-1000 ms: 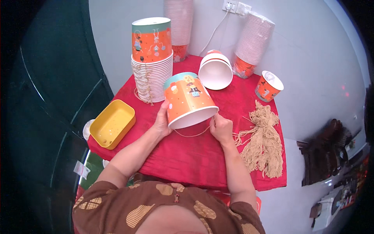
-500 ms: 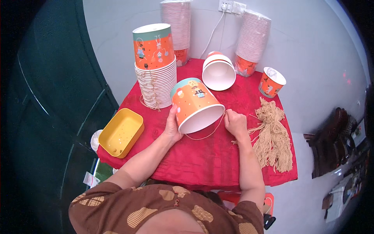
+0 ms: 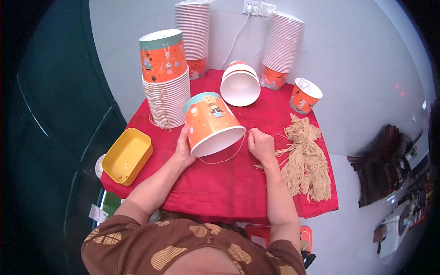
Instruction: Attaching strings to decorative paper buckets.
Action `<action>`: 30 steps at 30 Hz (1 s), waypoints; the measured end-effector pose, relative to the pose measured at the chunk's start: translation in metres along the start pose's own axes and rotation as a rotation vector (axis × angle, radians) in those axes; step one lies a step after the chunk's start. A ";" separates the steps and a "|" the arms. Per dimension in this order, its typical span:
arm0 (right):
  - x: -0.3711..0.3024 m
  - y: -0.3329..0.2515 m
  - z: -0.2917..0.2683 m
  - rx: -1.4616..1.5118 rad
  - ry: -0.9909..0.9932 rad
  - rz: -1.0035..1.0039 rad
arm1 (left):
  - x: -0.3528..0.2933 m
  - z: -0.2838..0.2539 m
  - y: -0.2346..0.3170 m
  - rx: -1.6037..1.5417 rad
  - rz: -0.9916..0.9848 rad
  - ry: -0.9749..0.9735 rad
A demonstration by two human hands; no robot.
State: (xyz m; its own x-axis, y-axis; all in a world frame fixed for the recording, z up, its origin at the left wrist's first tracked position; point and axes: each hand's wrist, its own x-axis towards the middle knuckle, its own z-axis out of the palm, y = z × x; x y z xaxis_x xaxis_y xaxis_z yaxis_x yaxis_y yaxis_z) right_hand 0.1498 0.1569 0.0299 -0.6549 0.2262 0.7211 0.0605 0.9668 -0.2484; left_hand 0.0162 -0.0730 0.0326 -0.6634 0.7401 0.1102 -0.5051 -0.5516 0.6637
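An orange paper bucket (image 3: 211, 117) with a green band is tilted over the table, its white mouth facing down and toward me. My left hand (image 3: 184, 149) grips its left side, fingers partly hidden behind the bucket. Beside the rim's right edge, my right hand (image 3: 261, 145) is closed in a fist on a thin tan string (image 3: 222, 161). That string hangs in a loop below the mouth, from near my left hand to my right. A bundle of cut tan strings (image 3: 306, 160) lies to the right of my right forearm.
A red cloth (image 3: 229, 197) covers the table. At left stand a yellow tub (image 3: 146, 149) and a tall bucket stack (image 3: 167, 103) with strings hanging on it. Two wrapped stacks (image 3: 192, 32) (image 3: 282, 43) stand by the wall. Behind lie nested buckets (image 3: 240, 89); a small bucket (image 3: 305, 101) stands right.
The whole view has shifted, so everything sits a little farther left. Both hands keep their hold, and the bucket and string loop look nearly the same.
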 end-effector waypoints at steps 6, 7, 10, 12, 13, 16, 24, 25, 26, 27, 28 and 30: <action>0.012 0.005 0.002 0.463 0.053 0.386 | 0.007 -0.016 0.003 0.011 0.012 0.051; 0.014 0.006 -0.001 0.548 0.027 0.452 | 0.006 -0.017 0.002 0.015 0.024 0.041; 0.009 0.015 -0.004 0.546 -0.038 0.433 | 0.004 -0.011 0.003 0.043 0.050 0.057; 0.003 0.019 -0.003 0.570 -0.088 0.437 | 0.006 -0.015 0.003 0.043 0.044 0.060; 0.001 0.022 -0.003 0.571 -0.092 0.436 | 0.007 -0.016 0.003 0.040 0.039 0.059; -0.009 0.023 0.000 0.637 -0.161 0.547 | 0.006 -0.018 0.002 0.046 0.032 0.049; -0.020 0.020 0.010 0.818 -0.081 0.616 | 0.009 -0.020 0.002 0.057 0.025 0.067; -0.021 0.020 0.011 0.815 -0.079 0.616 | 0.009 -0.020 0.001 0.064 0.035 0.078; -0.022 0.018 0.013 0.880 -0.057 0.631 | 0.009 -0.021 0.001 0.072 0.045 0.089; -0.023 0.016 0.014 0.945 -0.033 0.645 | 0.009 -0.022 0.001 0.072 0.044 0.087; -0.023 0.016 0.014 0.945 -0.030 0.647 | 0.009 -0.022 0.001 0.083 0.059 0.091; -0.024 0.012 0.010 1.028 -0.017 0.668 | 0.008 -0.022 0.001 0.094 0.072 0.097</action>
State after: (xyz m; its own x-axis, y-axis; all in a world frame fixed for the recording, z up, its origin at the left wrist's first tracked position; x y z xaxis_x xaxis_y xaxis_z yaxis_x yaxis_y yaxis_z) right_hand 0.1589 0.1622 0.0031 -0.7331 0.6326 0.2498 -0.2294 0.1158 -0.9664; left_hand -0.0016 -0.0759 0.0179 -0.7485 0.6569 0.0913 -0.4033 -0.5602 0.7236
